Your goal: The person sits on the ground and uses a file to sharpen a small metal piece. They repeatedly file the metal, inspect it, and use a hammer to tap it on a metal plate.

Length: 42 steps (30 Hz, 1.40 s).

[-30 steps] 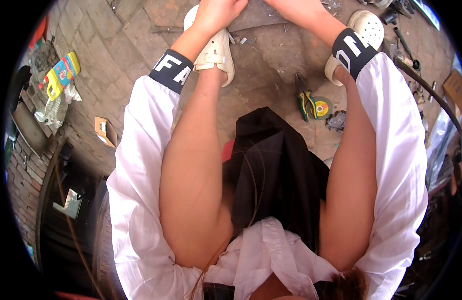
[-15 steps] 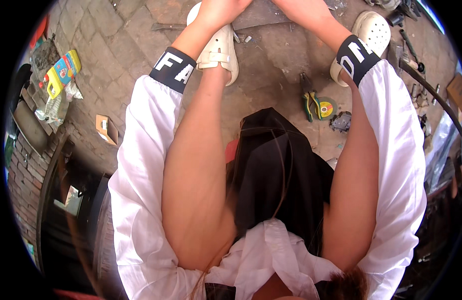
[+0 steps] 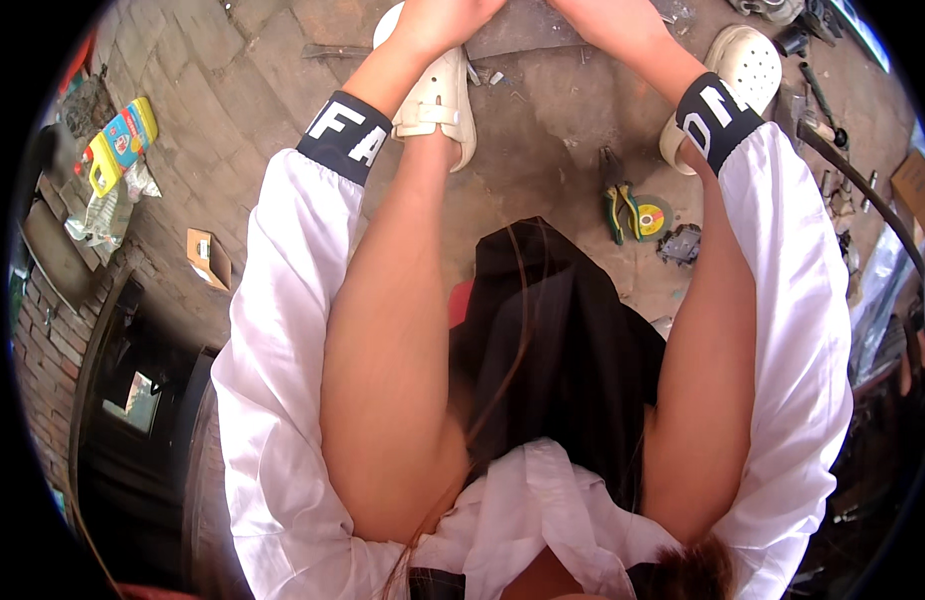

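At the upper edge of the head view, my left hand (image 3: pixel 452 14) and my right hand (image 3: pixel 594 14) reach forward and come close to each other. Their fingers are cut off by the frame, so what they hold, if anything, is hidden. Between and below the wrists lies a dark flat sheet (image 3: pixel 527 36) on the paving. Nearer to me on the ground are pliers with green and yellow handles (image 3: pixel 614 212), partly over a round grinding disc (image 3: pixel 658 217) with a yellow centre. Beside the disc sits a dark metal part (image 3: pixel 679 244).
My cream clogs (image 3: pixel 450 100) stand on the brick paving. At left are a yellow jug (image 3: pixel 122 145), crumpled plastic (image 3: pixel 104 220) and a small open cardboard box (image 3: pixel 209 258). On the right, a dark curved hose or bar (image 3: pixel 862 180) passes scattered metal pieces (image 3: pixel 844 190) and another cardboard piece (image 3: pixel 917 188).
Both hands stay nearly where they were at the upper edge. The view has shifted slightly, and a loose strand of hair hangs differently.
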Available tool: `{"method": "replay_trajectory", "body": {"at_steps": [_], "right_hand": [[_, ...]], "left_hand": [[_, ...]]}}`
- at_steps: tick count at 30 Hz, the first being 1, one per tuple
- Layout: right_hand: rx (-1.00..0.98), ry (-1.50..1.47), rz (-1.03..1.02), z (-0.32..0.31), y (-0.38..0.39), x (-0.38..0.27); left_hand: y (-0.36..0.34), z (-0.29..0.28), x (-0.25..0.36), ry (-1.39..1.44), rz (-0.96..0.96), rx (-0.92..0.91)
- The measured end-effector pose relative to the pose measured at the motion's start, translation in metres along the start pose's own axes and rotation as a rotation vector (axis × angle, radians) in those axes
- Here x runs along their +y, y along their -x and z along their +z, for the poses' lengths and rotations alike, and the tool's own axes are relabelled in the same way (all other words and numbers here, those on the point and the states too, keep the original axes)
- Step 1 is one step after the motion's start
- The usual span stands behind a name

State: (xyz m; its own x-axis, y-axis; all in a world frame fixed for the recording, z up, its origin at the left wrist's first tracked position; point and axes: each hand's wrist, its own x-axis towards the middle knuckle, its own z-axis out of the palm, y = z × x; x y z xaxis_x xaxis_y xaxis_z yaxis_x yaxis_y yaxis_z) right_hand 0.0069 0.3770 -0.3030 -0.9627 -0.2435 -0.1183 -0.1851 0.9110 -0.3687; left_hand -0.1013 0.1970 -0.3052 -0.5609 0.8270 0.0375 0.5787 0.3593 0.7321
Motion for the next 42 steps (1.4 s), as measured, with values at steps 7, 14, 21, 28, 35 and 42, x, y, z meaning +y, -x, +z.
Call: {"method": "replay_trajectory", "body": {"at_steps": [7, 14, 21, 28, 35, 42], "right_hand": [[0.058, 0.016, 0.017, -0.002, -0.004, -0.002], [-0.049, 0.005, 0.056, -0.007, -0.014, 0.002], [-0.086, -0.049, -0.012, -0.018, -0.015, 0.012], [-0.124, -0.063, -0.022, -0.017, -0.02, 0.013], [-0.177, -0.041, -0.083, -0.022, -0.027, 0.019], [-0.213, -0.099, -0.148, -0.026, -0.033, 0.023]], "left_hand": [[-0.01, -0.011, 0.002, -0.018, -0.009, -0.045], [-0.01, -0.009, -0.002, -0.039, -0.02, -0.036], [-0.013, -0.009, 0.0, -0.041, 0.051, -0.093], [-0.01, -0.01, -0.001, -0.056, 0.109, -0.091], [-0.011, -0.013, 0.003, -0.059, 0.099, -0.149], [-0.01, -0.014, 0.003, -0.058, 0.117, -0.166]]}}
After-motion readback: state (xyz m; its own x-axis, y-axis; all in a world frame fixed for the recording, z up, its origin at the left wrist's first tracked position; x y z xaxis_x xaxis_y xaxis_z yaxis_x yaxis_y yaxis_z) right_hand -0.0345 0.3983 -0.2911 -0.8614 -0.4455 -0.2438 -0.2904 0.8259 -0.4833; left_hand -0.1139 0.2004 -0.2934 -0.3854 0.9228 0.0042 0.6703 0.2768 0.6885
